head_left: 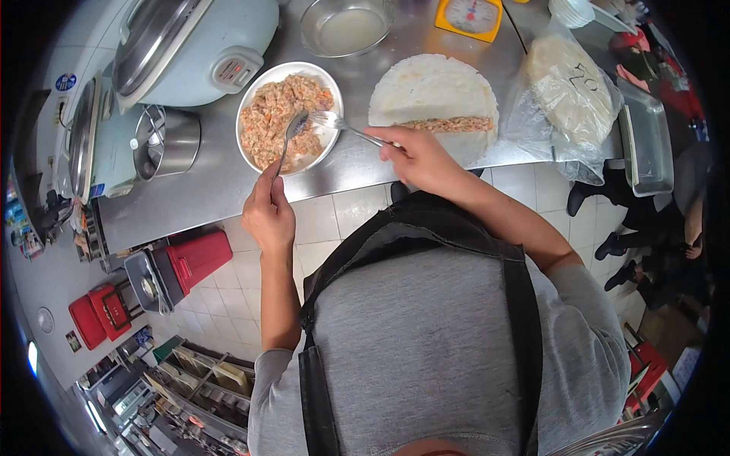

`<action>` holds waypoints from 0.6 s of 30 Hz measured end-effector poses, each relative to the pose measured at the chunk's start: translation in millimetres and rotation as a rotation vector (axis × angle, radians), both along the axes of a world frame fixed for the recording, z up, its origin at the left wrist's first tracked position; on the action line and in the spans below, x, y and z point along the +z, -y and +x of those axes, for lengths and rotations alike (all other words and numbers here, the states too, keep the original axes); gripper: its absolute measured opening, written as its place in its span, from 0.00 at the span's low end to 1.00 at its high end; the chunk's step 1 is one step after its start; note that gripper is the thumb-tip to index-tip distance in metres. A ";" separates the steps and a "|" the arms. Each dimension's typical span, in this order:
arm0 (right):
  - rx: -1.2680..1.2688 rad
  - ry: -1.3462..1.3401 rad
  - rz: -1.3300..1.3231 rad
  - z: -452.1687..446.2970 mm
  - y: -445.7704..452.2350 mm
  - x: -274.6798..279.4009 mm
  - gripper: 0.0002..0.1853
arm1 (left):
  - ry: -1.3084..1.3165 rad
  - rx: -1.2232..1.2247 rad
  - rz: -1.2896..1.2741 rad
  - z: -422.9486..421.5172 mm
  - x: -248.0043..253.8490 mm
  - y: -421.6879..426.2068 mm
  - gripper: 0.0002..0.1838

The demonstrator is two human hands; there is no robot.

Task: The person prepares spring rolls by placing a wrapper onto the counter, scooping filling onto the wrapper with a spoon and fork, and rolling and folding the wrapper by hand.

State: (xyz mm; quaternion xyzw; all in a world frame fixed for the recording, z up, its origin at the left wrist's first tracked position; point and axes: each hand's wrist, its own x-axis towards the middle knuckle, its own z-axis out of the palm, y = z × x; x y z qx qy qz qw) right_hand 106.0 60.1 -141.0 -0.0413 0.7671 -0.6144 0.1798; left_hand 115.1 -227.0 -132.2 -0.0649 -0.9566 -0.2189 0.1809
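Observation:
My left hand (269, 213) is closed on the handle of a spoon (293, 128), whose bowl is over the filling. In my right hand (424, 160) is a fork (331, 120), its tines close beside the spoon's bowl. Both tools are above a white plate (339, 90) heaped with a chunky, orange-flecked filling (275, 114). To the right of the plate, a round pale wrapper (433, 85) lies flat on the steel table. A strip of the filling (450, 125) runs across the wrapper's lower part, just beyond my right hand.
A metal bowl of cloudy liquid (351, 32) and a yellow scale (471, 17) stand at the back. Left are a large cooker (205, 57) and a metal pot holding utensils (179, 142). A plastic bag (566, 87) and metal tray (646, 140) are right. People stand beyond.

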 end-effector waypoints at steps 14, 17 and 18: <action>0.125 -0.276 0.342 -29.6 77.9 -42.1 0.19 | -0.033 -0.014 -0.202 -15.6 -45.9 2.9 0.14; 0.098 -0.273 0.205 -16.4 64.3 -41.2 0.22 | -0.126 -0.041 -0.191 -14.6 -33.5 -3.3 0.17; 0.099 -0.200 0.125 -11.2 55.9 -31.0 0.23 | -0.155 -0.066 -0.177 -15.2 -25.1 -11.6 0.16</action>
